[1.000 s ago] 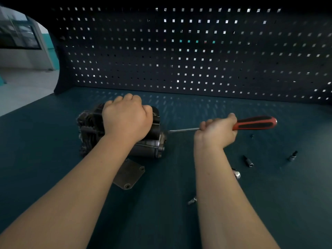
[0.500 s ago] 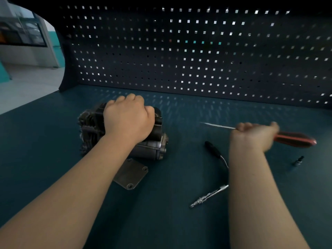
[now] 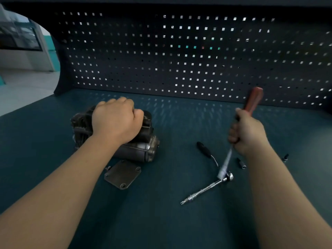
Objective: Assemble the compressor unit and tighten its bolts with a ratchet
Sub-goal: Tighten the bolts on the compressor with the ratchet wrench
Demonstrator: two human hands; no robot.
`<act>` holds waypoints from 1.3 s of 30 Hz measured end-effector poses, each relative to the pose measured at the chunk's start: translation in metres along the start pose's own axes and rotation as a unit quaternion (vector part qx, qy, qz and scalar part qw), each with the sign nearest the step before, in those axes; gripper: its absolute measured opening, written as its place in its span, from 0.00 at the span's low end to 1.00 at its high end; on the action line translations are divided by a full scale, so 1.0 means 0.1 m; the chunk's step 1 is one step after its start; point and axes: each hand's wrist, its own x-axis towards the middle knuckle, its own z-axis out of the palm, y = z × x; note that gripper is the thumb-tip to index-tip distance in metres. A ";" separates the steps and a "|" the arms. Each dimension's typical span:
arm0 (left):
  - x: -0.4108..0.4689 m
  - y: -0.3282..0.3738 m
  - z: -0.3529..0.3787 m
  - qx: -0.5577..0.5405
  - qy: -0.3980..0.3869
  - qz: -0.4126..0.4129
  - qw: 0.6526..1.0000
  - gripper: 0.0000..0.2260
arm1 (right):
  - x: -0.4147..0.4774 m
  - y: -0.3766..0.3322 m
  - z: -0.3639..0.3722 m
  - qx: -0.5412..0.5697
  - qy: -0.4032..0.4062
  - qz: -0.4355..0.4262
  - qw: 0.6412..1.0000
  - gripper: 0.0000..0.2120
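One broad, matte dark-teal worktop (image 3: 170,221) carries everything, and a dark perforated metal back panel (image 3: 179,60) stands behind it.

The dark grey, finned cast-metal compressor unit (image 3: 142,150) sits left of centre. My left hand (image 3: 116,123) is on top of it, fingers curled over the housing and gripping it.

A flat, square grey metal cover plate (image 3: 123,174) with a hole at each corner lies loose on the worktop just in front of the unit. It is not fitted.

My right hand (image 3: 248,132) has its fingers wrapped round the red-handled screwdriver (image 3: 253,99). The handle points up and the blurred steel shaft points down toward the chrome ratchet with a black grip (image 3: 206,152).

The ratchet lies ungripped, with a slim chrome extension bar (image 3: 201,192) running from its head. A small dark socket (image 3: 241,163) lies just beside it.

Judgement: this is a tool change, with assembly incomplete. Next I should park the screwdriver clear of the ratchet, seat the plate square with its holes aligned, then take up the ratchet.
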 end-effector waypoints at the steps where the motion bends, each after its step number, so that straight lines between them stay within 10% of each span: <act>1: -0.01 -0.01 -0.01 -0.013 0.004 0.011 1.000 0.19 | 0.02 -0.03 -0.07 -0.161 -0.029 -0.038 0.986 0.12; 4: -0.05 -0.03 -0.05 -0.068 0.018 0.053 0.996 0.22 | 0.05 -0.06 -0.21 -0.582 -0.095 -0.124 0.798 0.12; 7: -0.09 -0.02 -0.07 -0.122 0.038 0.089 0.988 0.23 | 0.03 0.13 -0.23 -0.734 -0.112 -0.091 0.663 0.13; 12: -0.12 0.03 -0.10 -0.181 0.071 0.128 0.973 0.21 | -0.11 0.42 -0.35 -0.744 -0.034 -0.217 0.631 0.17; 17: -0.13 0.08 -0.13 -0.213 0.079 0.152 0.962 0.20 | -0.51 0.34 -0.07 -0.537 -0.225 -0.286 0.761 0.11; 24: -0.29 0.01 -0.20 -0.244 0.082 0.231 0.938 0.20 | -0.64 0.33 -0.22 -0.814 -0.148 -0.068 0.558 0.21; 28: -0.26 0.04 -0.25 -0.240 0.039 0.224 0.944 0.21 | -0.63 0.34 -0.32 -0.763 -0.157 -0.033 0.626 0.11; 33: -0.18 0.13 -0.34 -0.141 -0.082 0.206 0.965 0.24 | -0.61 0.24 -0.46 -0.335 -0.156 0.090 0.925 0.10; 36: -0.20 0.16 -0.37 -0.140 -0.134 0.183 0.964 0.25 | -0.64 0.23 -0.53 -0.203 -0.164 0.115 0.958 0.06; 39: -0.52 0.14 -0.41 -0.205 -0.010 0.133 0.970 0.20 | -0.69 0.29 -0.61 -0.176 -0.174 0.135 0.959 0.03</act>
